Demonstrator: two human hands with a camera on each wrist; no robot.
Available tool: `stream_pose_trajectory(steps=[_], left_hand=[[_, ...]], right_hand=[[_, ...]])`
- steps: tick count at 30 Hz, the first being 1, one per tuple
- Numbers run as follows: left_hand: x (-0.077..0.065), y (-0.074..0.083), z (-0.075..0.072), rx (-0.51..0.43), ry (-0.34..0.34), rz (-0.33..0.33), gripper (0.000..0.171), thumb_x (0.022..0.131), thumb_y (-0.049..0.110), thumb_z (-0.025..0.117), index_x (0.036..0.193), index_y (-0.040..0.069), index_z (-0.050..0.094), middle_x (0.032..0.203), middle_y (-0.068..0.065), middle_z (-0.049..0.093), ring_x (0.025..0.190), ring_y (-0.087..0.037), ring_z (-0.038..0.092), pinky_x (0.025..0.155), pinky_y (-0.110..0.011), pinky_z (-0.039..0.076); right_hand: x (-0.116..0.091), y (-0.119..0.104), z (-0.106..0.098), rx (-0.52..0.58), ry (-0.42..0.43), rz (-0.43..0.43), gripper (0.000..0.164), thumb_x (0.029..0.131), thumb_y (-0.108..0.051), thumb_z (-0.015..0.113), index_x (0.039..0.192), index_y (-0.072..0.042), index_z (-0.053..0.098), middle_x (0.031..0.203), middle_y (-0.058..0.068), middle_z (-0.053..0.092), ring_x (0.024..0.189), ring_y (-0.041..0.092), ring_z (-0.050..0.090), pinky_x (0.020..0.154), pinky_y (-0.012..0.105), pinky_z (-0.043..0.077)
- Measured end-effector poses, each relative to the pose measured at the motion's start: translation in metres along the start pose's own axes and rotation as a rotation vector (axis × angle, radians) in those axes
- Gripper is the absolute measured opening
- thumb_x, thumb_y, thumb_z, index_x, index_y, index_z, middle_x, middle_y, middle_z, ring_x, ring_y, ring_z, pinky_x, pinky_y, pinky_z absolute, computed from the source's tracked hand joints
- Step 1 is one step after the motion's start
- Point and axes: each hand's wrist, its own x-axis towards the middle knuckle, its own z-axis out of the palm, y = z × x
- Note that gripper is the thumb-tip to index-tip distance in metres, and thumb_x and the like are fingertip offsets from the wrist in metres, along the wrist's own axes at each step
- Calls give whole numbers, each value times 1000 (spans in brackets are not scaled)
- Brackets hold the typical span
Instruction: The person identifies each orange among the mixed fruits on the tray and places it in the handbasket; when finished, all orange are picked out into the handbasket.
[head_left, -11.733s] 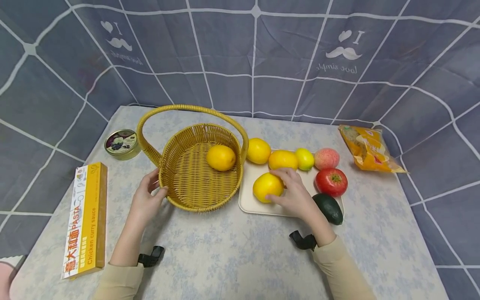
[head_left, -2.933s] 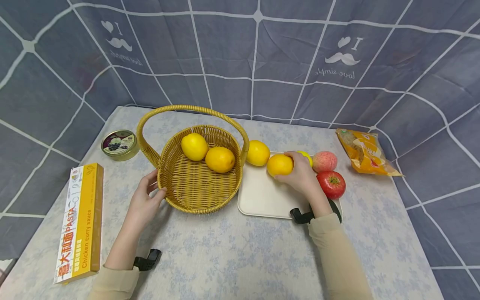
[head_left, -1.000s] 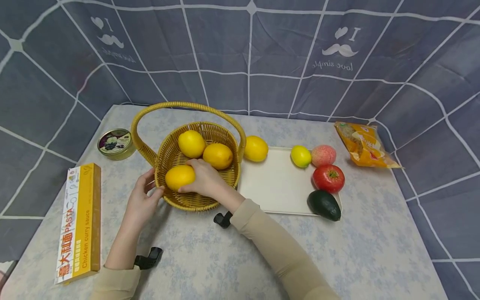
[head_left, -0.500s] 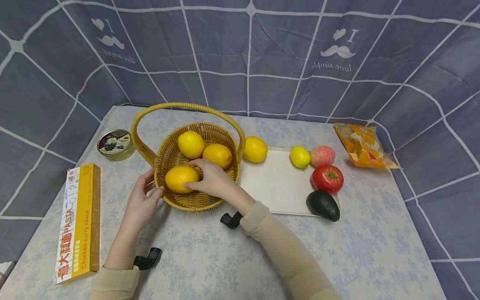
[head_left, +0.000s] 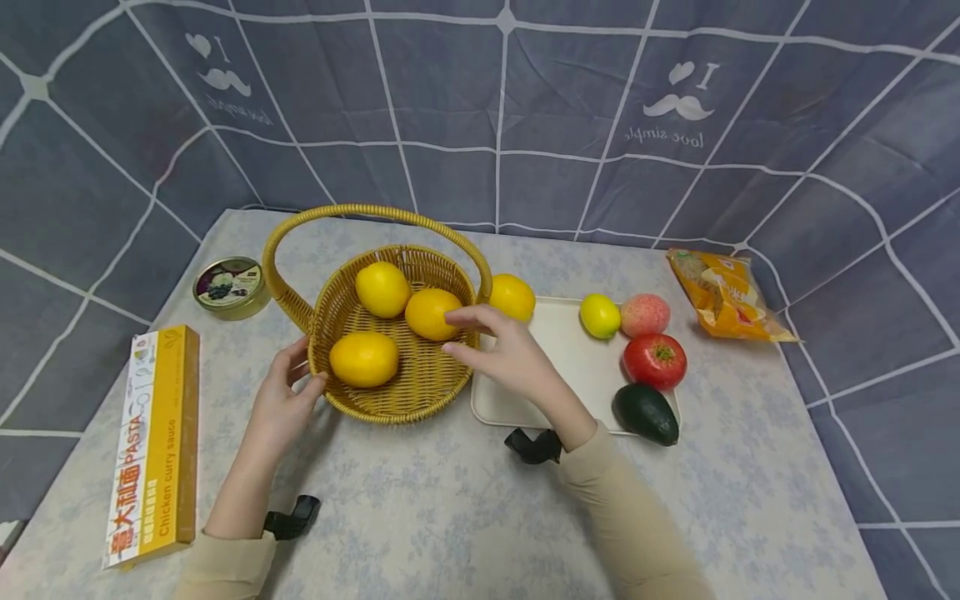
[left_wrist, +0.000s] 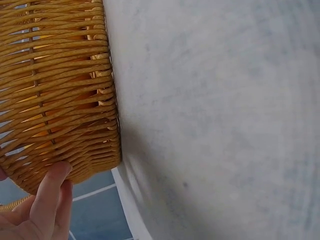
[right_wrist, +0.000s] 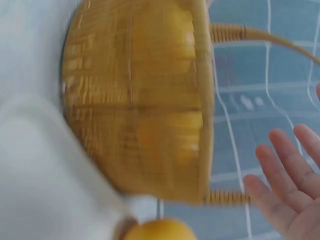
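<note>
In the head view, my left hand [head_left: 283, 408] grips the left rim of the yellow wicker basket [head_left: 408, 408], thumb at the rim. In the left wrist view its fingers [left_wrist: 50, 192] press the woven outer side. Inside the basket lie three lemon-like fruits: one at the back [head_left: 383, 289], one at the right [head_left: 433, 314] and one at front left [head_left: 363, 359]. My right hand [head_left: 506, 354] hovers over the basket's right rim, fingers spread and holding nothing. Behind the handle's right foot sits another yellow fruit [head_left: 513, 297].
Right of the basket, a white tray [head_left: 498, 404] has a small lime-yellow fruit [head_left: 600, 316], a peach [head_left: 645, 314], a red pomegranate-like fruit [head_left: 655, 362] and a dark green avocado [head_left: 646, 414] along its right side. An orange snack bag [head_left: 727, 293], tin [head_left: 231, 287] and pasta box [head_left: 153, 442] stand around.
My right hand carried two yellow fruits, one after the other, from the tray into the basket. It has just let go of the second and moved right. My left hand stays at the rim.
</note>
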Motion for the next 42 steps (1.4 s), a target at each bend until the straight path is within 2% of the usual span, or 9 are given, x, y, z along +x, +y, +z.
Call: stream_pose_trajectory(steps=[4, 7, 11, 16, 20, 31, 37, 39, 42], left_hand=[[1, 1, 0, -8, 5, -2, 63, 98, 23, 44, 151, 8, 12, 149, -19, 27, 132, -39, 33, 94, -46, 47], [1, 2, 0, -22, 0, -4, 63, 98, 22, 44, 151, 8, 12, 149, -20, 26, 132, -39, 33, 95, -51, 44], [0, 4, 0, -17, 1, -2, 62, 98, 21, 44, 151, 8, 12, 149, -20, 26, 132, -39, 33, 95, -50, 45], [0, 4, 0, -11, 3, -8, 62, 98, 21, 44, 151, 9, 12, 149, -19, 27, 132, -37, 34, 93, -45, 47], [0, 4, 0, -11, 0, -15, 63, 98, 22, 44, 151, 10, 12, 149, -18, 27, 132, -37, 33, 93, -41, 48], [1, 2, 0, -5, 6, -11, 63, 98, 21, 44, 151, 9, 12, 149, -18, 27, 131, -37, 34, 85, -23, 50], [-1, 2, 1, -15, 6, -5, 62, 98, 19, 44, 150, 7, 13, 148, -20, 28, 131, -38, 34, 81, -13, 47], [-1, 2, 1, -20, 6, 0, 62, 98, 18, 45, 150, 7, 13, 148, -20, 28, 131, -38, 34, 82, -15, 48], [0, 1, 1, -19, 9, 3, 62, 98, 18, 45, 150, 7, 13, 148, -20, 28, 131, -38, 34, 88, -27, 50]], right_hand=[[-7, 14, -20, 88, 91, 19, 39, 85, -30, 68, 120, -13, 61, 118, 0, 63, 113, 19, 57, 102, 41, 42], [-11, 24, -33, 103, 141, 65, 40, 84, -26, 70, 120, -13, 61, 118, 2, 63, 112, 21, 57, 101, 41, 43], [-13, 38, -45, 74, 176, 109, 41, 84, -23, 70, 122, -11, 60, 119, 5, 62, 113, 19, 56, 102, 36, 42], [-9, 53, -56, 55, 212, 127, 43, 85, -20, 70, 123, -7, 58, 121, 9, 61, 114, 23, 55, 104, 40, 40], [-3, 62, -62, 14, 238, 149, 46, 84, -26, 70, 124, -7, 57, 122, 7, 61, 114, 22, 55, 105, 39, 38], [23, 74, -65, -100, 257, 226, 50, 83, -30, 70, 127, -10, 57, 130, 6, 55, 118, 24, 52, 105, 41, 37], [35, 77, -63, -165, 214, 270, 54, 83, -36, 68, 131, -14, 54, 136, 8, 49, 122, 26, 47, 103, 42, 39], [37, 78, -62, -184, 198, 280, 55, 84, -37, 68, 132, -15, 53, 135, 8, 48, 123, 26, 46, 102, 43, 39], [41, 79, -60, -186, 187, 308, 57, 83, -40, 68, 133, -17, 52, 136, 7, 47, 124, 26, 45, 102, 43, 40]])
